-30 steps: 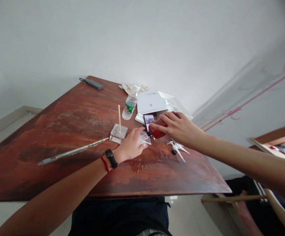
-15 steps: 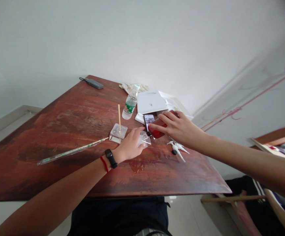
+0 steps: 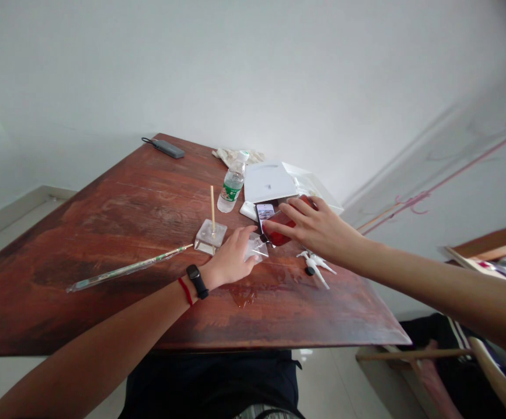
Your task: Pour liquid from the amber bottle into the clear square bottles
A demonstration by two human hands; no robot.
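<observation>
My right hand [image 3: 307, 224] is wrapped round a bottle of red liquid [image 3: 280, 228], tipped so that its neck points down and left. Below that neck, my left hand [image 3: 234, 256] grips a clear plastic container [image 3: 257, 248] on the tabletop, its fingers partly covering it. A second clear square container [image 3: 210, 234] stands just left of my left hand, with a wooden stick [image 3: 212, 209] upright in it. A small wet puddle [image 3: 247, 298] lies in front of my left hand. White spray nozzles [image 3: 316, 267] lie beneath my right wrist.
A water bottle with a green label [image 3: 230, 189] stands behind the containers. Near it are a phone [image 3: 265, 213], a white box [image 3: 266, 181] and a crumpled cloth [image 3: 224, 156]. Wrapped chopsticks [image 3: 130, 270] lie on the left; a grey power bank [image 3: 168, 148] lies at the far corner.
Almost nothing differs. Both hands keep their places, with the red bottle still tipped over the container; the view has shifted very slightly.
</observation>
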